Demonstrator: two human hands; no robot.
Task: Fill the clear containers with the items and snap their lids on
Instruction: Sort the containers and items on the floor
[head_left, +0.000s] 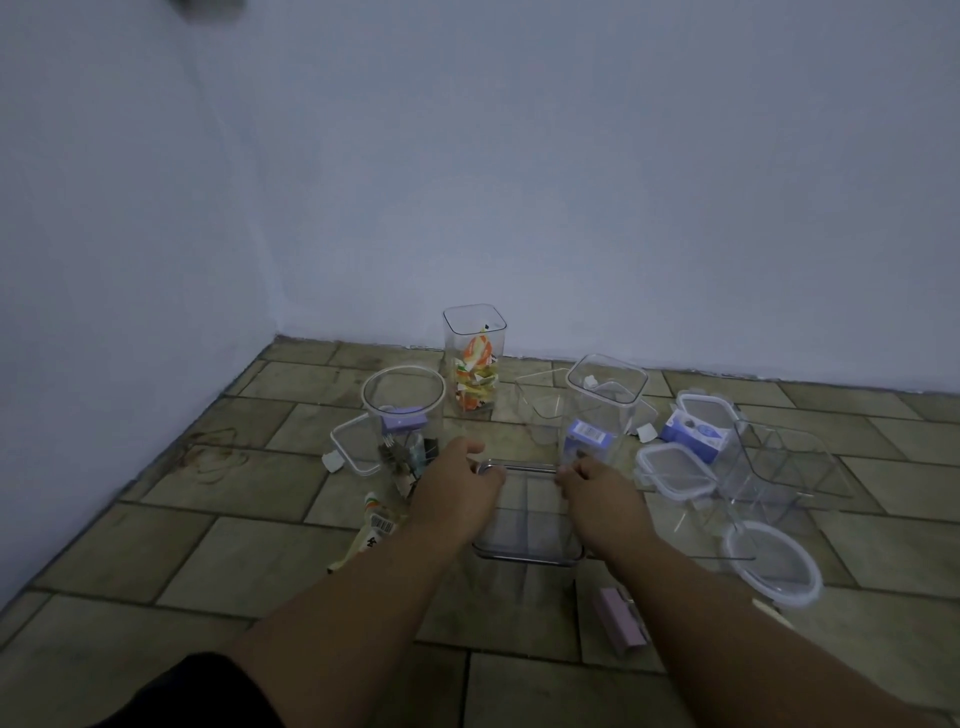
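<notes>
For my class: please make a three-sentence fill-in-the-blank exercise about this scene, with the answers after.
The left hand and right hand grip the low rectangular container, which is ___.
The tall square container by the wall, holding orange and yellow packets, has no ___ on.
The round lid lies on the tiled ___.
Missing words: empty; lid; floor.

The square container (527, 525) in the near middle is clear, smooth, glossy plastic. So are the round jar (405, 389) on the left and the tall container (474, 332) at the far side, which holds shiny orange wrappers (475, 382). The lid (675, 470) on the right is clear plastic with a whitish rim. The floor (208, 551) is matt, stained tile, and the wall (519, 182) is matt paint.
</notes>
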